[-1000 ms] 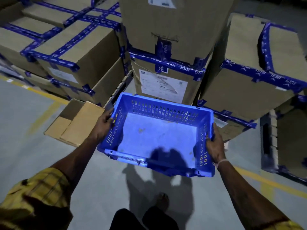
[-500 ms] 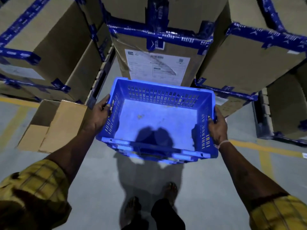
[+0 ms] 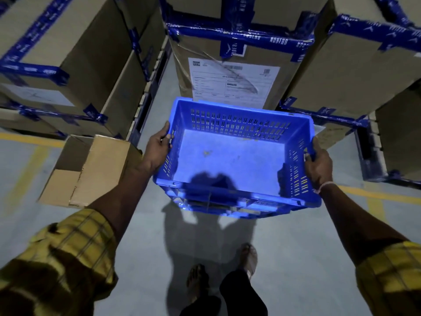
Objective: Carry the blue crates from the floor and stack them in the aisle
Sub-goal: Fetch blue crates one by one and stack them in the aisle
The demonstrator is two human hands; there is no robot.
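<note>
Blue crate [image 3: 230,156]: one rectangular plastic crate with slotted side walls and a solid, scuffed floor, empty, was held roughly level and open side up above the grey floor, gripped at its two short ends, just before a labelled cardboard carton.

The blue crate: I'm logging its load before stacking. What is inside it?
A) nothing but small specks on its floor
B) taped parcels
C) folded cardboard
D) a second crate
A: the blue crate, held by the left hand and right hand, shows a bare floor with only small specks.
</note>
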